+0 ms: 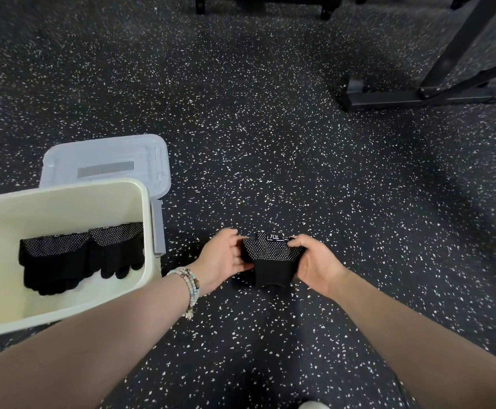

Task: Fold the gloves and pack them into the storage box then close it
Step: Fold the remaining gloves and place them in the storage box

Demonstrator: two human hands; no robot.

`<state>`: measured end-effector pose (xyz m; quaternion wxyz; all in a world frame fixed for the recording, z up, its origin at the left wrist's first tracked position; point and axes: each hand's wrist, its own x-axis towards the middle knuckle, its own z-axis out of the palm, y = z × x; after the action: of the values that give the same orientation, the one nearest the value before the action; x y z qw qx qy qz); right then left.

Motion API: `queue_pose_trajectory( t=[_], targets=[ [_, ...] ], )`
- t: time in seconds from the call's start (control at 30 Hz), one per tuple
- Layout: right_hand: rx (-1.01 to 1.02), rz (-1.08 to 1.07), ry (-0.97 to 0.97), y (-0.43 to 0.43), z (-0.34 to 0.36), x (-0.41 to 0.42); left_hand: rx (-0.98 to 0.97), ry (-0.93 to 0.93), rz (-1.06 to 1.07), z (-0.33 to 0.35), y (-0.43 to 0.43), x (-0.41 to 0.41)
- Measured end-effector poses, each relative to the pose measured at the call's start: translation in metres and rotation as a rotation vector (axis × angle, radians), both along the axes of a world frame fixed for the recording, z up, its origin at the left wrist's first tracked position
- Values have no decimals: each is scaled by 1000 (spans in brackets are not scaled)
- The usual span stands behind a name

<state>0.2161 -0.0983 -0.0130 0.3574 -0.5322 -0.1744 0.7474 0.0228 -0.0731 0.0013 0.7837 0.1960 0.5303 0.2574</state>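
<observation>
We pinched folded glove [270, 258] between left hand [221, 256] and right hand [314, 262]. Next, probably: carry into box [147, 231], beside two packed.

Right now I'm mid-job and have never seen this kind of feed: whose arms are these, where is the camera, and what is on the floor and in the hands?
There is no machine here. The one picture comes from a camera worn on a person's head, looking forward and down at their own bare arms. The left hand, with a beaded bracelet on its wrist, and the right hand together hold a folded black glove with white grip dots, low over the speckled dark floor. To the left stands an open cream storage box with two folded black gloves already lying inside. Its pale lid lies on the floor behind the box. Black metal frames stand at the far right.
</observation>
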Motion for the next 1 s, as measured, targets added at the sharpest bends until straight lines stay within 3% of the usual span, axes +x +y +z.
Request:
queue_pose_trajectory(
  t=[0.13, 0.3, 0.57, 0.8, 1.0],
  targets=[
    [18, 24, 44, 3, 4, -6, 120, 21, -143, 2, -1, -4],
    [-18, -68, 38, 3, 6, -9, 148, 93, -125, -2, 1, -10],
    [45, -31, 15, 4, 21, -10, -44, -143, 136, 9, -5, -4],
    [79, 46, -21, 8, 32, -12, 32, -30, 91, 29, 0, -8],
    [101, 137, 59, 14, 39, -17, 149, 1, -78, 65, 4, -30]
  ],
)
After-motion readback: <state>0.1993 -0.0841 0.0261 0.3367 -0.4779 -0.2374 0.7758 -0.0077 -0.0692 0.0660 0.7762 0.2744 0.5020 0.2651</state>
